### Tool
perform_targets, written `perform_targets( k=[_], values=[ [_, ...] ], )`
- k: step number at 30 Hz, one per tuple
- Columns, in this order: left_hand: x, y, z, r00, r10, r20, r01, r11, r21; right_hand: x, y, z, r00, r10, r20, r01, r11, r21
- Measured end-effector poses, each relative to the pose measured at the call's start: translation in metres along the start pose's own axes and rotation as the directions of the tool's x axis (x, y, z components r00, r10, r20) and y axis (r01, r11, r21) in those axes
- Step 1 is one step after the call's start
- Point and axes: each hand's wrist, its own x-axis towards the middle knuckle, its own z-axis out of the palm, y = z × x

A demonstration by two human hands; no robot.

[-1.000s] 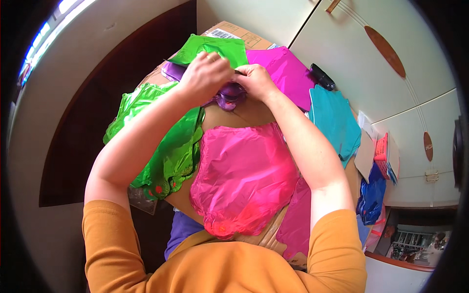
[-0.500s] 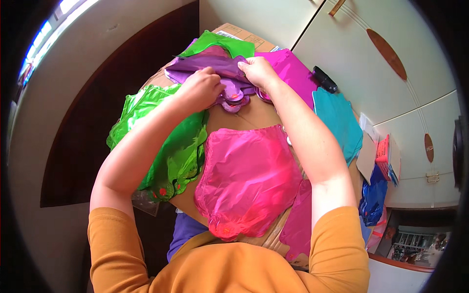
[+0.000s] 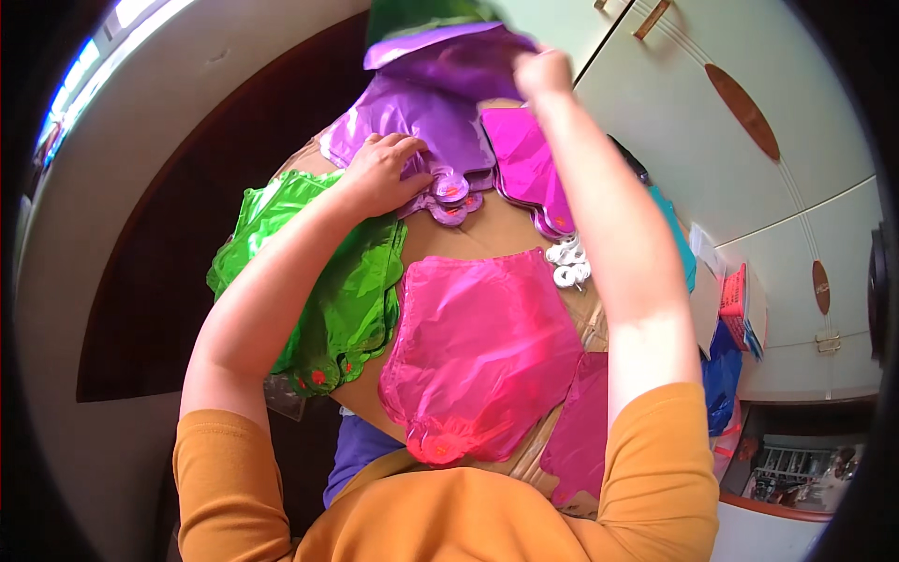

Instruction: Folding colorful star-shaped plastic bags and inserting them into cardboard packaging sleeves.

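Observation:
My right hand is raised at the far side, closed on the edge of a shiny purple foil piece, which looks like a flat foil balloon. It hangs in the air, blurred, with dark green foil behind it. Below lies a stack of similar purple foil pieces with scalloped, flower-like ends. My left hand rests on that stack's near left part, fingers stretched and thumb apart. Green foil pieces lie under my left forearm, and magenta ones are right of the purple stack.
A large pink foil piece lies nearest me on the cardboard surface. White ring-shaped items sit beside it. Darker pink foil is at the near right, teal foil beyond my right arm. Pale cabinet doors stand at the right.
My right hand has lifted the purple foil up and away from the stack, baring more purple pieces. My left hand has loosened its closed fingers and lies on the stack.

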Motion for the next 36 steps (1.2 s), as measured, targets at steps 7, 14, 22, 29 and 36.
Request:
perform_targets(
  k=[7, 14, 22, 29, 36],
  values=[
    [-0.004, -0.006, -0.001, 1.0, -0.027, 0.003, 0.027, 0.999, -0.031, 0.063, -0.027, -0.091, 0.788, 0.405, -0.464, -0.392, 0.911, 0.131],
    [0.008, -0.007, 0.001, 0.999, 0.012, 0.032, -0.01, 0.999, -0.049, 0.048, 0.002, -0.233, 0.964, -0.206, 0.169, 0.239, 0.949, -0.205],
    [0.038, 0.063, 0.003, 0.913, 0.393, -0.11, -0.406, 0.9, -0.157, -0.036, -0.02, -0.218, 0.789, -0.591, 0.167, 0.576, 0.618, -0.534],
    [0.072, 0.115, 0.072, 0.739, 0.665, 0.109, -0.651, 0.746, -0.138, -0.12, 0.059, -0.145, 0.847, -0.466, 0.256, 0.53, 0.781, -0.331],
    [0.075, 0.116, 0.081, 0.836, 0.548, 0.024, -0.485, 0.759, -0.433, -0.14, 0.089, -0.143, 0.94, -0.14, 0.312, 0.182, 0.977, -0.11]
  ],
)
